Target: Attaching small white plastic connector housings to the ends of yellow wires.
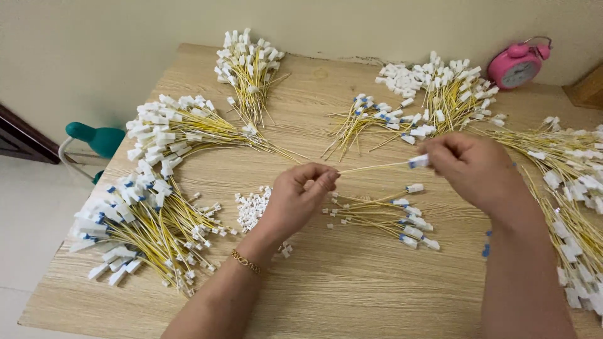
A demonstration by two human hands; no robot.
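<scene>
A single thin yellow wire (377,167) is stretched level between my two hands above the wooden table (352,289). My left hand (300,196) pinches its left end, and a gold bracelet sits on that wrist. My right hand (472,168) grips the right end, where a white and blue connector (419,161) sticks out from the fingers. Just below the wire lies a small bundle of finished yellow wires with white connectors (389,218). A small heap of loose white connector pieces (251,207) lies beside my left hand.
Large bundles of yellow wires with white connectors lie at the left front (135,226), left back (182,129), back middle (248,66), back right (440,94) and along the right edge (575,188). A pink alarm clock (518,64) stands by the wall. A teal chair (94,141) is off the table's left.
</scene>
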